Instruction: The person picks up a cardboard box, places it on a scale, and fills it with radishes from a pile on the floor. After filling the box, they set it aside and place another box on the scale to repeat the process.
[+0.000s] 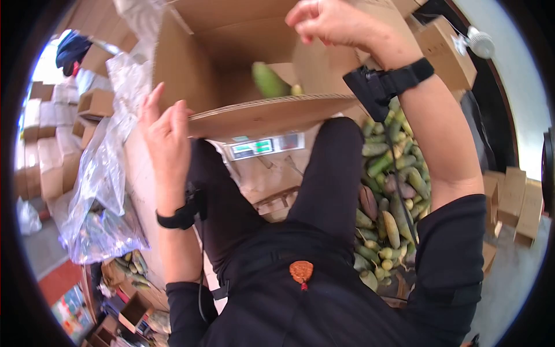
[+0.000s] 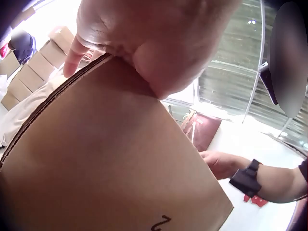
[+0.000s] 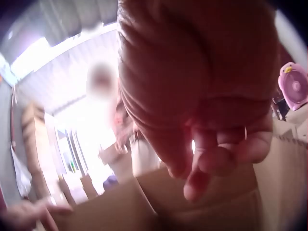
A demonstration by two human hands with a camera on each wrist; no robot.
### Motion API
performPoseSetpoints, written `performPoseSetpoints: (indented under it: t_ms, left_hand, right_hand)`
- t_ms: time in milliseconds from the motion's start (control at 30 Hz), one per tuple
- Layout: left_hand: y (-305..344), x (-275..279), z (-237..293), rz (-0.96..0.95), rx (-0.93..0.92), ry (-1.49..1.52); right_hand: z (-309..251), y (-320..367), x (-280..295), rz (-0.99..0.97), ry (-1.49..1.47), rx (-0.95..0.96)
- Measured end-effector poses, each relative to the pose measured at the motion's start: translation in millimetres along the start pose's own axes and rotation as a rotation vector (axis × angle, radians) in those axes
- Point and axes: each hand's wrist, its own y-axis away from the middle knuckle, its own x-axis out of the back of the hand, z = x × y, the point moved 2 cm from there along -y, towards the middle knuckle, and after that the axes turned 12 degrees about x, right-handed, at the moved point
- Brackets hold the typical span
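In the head view a large open cardboard box (image 1: 272, 113) stands in front of the person's knees. My left hand (image 1: 167, 136) is at its near left corner, fingers loosely extended and the thumb side by the rim. The left wrist view shows this hand (image 2: 154, 43) over the corrugated edge of the box wall (image 2: 115, 144). Above the box's right side hovers my right hand (image 1: 332, 23), fingers loosely bent, nothing in them. The right wrist view shows its bent fingers (image 3: 221, 154) over the box. Inside the box is a blurred, long green vegetable (image 1: 269, 80), with a smaller yellowish tip beside it.
A heap of green and yellowish vegetables (image 1: 393, 191) lies right of the legs. A digital scale display (image 1: 254, 148) shows between the knees, below the box. Clear plastic sheeting (image 1: 95, 196) hangs at left. Stacked cartons (image 1: 52, 150) stand farther left, and a pink fan (image 3: 293, 86) at right.
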Motion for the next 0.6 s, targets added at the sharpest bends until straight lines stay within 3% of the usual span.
performPoseSetpoints:
  t_ms: [33, 133, 233, 300, 400, 533, 567, 600]
  left_hand:
    - [-1, -1, -4, -0.007, -0.005, -0.033]
    - [-1, -3, -6, -0.013, -0.026, -0.058]
    - [-3, -5, -2, -0.061, 0.0, 0.057]
    - [-2, -7, 2, -0.048, 0.031, -0.018]
    - [-2, -8, 1, -0.038, 0.027, -0.046]
    - [-1, -11, -2, -0.032, 0.056, 0.001]
    - [-1, -10, -1, -0.022, 0.047, 0.008]
    - [-1, -10, -2, -0.019, 0.045, -0.001]
  right_hand:
    - [-8, 15, 8, 0.15, -0.058, 0.08]
    - [-48, 97, 48, 0.224, -0.033, -0.05]
    - [14, 163, 35, 0.404, -0.052, -0.096]
    - [59, 219, 17, 0.419, -0.095, -0.323]
    - [130, 310, -40, 0.436, -0.046, -0.538]
    - [197, 437, -148, 0.257, 0.269, -0.962]
    - [196, 455, -167, 0.128, 0.34, -1.0]
    - [211, 490, -199, 0.181, 0.401, -0.966]
